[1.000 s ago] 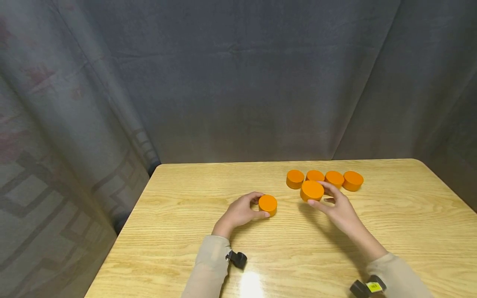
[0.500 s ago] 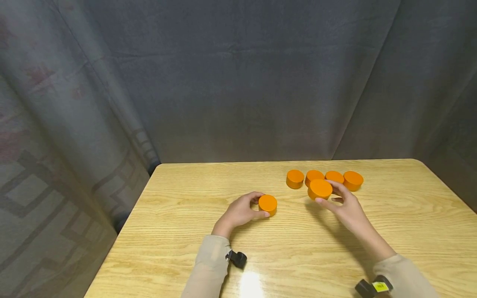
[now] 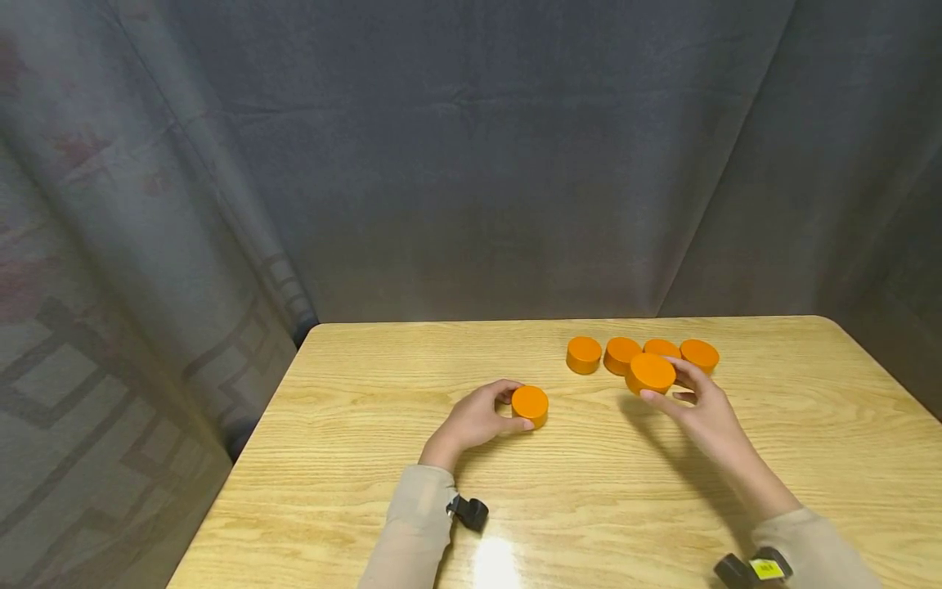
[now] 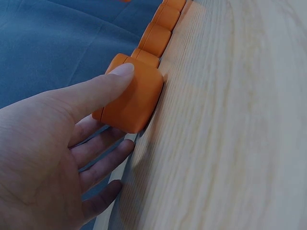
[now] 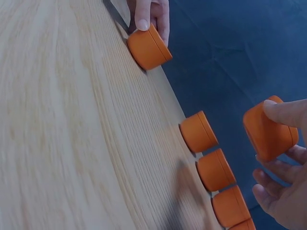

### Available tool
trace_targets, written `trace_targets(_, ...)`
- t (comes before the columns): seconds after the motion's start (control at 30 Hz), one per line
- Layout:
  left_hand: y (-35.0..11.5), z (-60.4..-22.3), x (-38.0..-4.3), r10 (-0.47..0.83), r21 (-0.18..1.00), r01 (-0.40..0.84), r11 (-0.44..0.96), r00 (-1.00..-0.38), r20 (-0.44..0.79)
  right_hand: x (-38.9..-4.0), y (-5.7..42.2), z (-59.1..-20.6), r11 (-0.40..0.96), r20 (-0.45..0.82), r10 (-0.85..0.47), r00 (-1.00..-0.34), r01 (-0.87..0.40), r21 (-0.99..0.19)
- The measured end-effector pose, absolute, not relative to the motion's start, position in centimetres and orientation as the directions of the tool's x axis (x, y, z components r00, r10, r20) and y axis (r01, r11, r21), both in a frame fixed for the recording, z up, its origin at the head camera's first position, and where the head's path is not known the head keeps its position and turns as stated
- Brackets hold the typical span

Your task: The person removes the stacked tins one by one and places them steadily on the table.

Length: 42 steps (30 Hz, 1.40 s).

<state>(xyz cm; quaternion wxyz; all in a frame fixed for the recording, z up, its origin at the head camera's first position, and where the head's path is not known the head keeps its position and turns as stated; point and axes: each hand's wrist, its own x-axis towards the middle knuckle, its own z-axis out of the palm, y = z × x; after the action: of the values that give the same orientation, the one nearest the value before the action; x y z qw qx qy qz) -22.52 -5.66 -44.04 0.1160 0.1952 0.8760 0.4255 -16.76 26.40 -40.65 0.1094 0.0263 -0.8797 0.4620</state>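
Observation:
My left hand [image 3: 477,419] grips a round orange lidded container [image 3: 530,402] that sits on the table, thumb on its near side. In the left wrist view its side [image 4: 136,93] and lid seam show under the thumb. My right hand [image 3: 705,413] holds a second orange container [image 3: 651,372] in the air, pinched between thumb and fingers. The right wrist view shows that container [image 5: 269,132] tilted and apart from the table. Just behind it stands a row of several like containers [image 3: 584,355], one partly hidden by the held one.
The wooden table [image 3: 353,491] has its far edge just beyond the row. A grey curtain [image 3: 471,180] hangs behind it and along the left side. Each sleeve carries a black wrist camera [image 3: 468,514].
My right hand has moved to the right with its container, passing in front of the row. My left hand and its container have stayed in place.

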Motion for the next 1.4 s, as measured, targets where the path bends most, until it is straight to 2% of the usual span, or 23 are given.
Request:
trace_targets(0.8, -5.6, -44.0, -22.4, 0.441, 0.791, 0.237, 0.565, -0.896, -0.047, -16.4, 29.0, -40.6, 0.569, 0.234, 0.093, -0.968, -0.142, -0.810)
trace_targets(1.4, -5.7, -44.1, -22.5, 0.446, 0.784, 0.252, 0.567, -0.894, -0.035, -16.5, 31.7, -40.6, 0.606, 0.224, 0.147, -0.963, -0.091, -0.791)
